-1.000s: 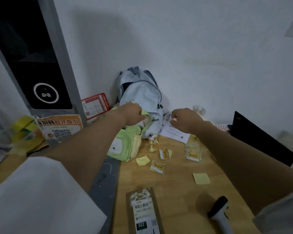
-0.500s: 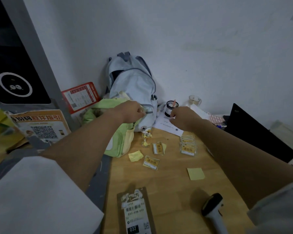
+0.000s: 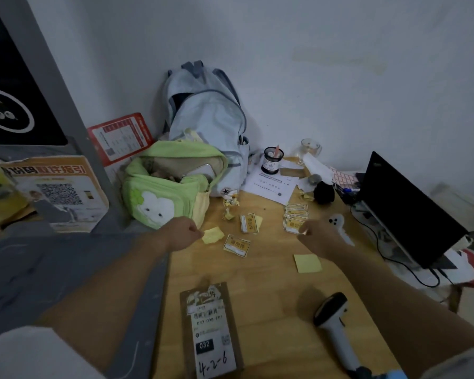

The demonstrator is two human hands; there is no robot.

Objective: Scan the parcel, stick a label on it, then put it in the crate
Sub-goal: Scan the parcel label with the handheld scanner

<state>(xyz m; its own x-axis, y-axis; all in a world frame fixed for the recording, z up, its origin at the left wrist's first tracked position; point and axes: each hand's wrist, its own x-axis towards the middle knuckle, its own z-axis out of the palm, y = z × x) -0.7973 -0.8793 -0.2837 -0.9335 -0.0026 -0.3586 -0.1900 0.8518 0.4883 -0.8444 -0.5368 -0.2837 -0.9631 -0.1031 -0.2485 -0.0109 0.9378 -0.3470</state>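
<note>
**Both hands over the labels, parcel waiting near me**

My left hand (image 3: 181,233) hovers low over the wooden table (image 3: 268,272), fingers curled in loosely, knuckles just beside a crumpled yellow note (image 3: 213,235). I cannot tell whether the fingertips are pinching its edge or only touching it. My right hand (image 3: 316,236) is farther right, fingers bent and reaching at the near edge of a small stack of yellow labels (image 3: 294,218); the hand is blurred, so I cannot tell whether it grips a label or is only touching the stack.

Two loose labels lie between my hands: one (image 3: 248,222) farther off, one (image 3: 237,245) nearer, tilted. A flat yellow sticky note (image 3: 307,263) lies just below my right wrist.

The parcel (image 3: 210,328), a flat brown packet, lies face up at the near edge of the table between my forearms, well apart from both hands. It carries a white shipping slip with a barcode, a black patch reading 032 and handwriting reading 4-2-6. The scanner (image 3: 335,324) lies on the table to the right of the parcel, black head pointing away from me, untouched.

At the back stand a green bag (image 3: 164,190) with its top open and a pale blue backpack (image 3: 208,119) against the wall. A dark laptop (image 3: 405,203) stands open at the right.
</note>
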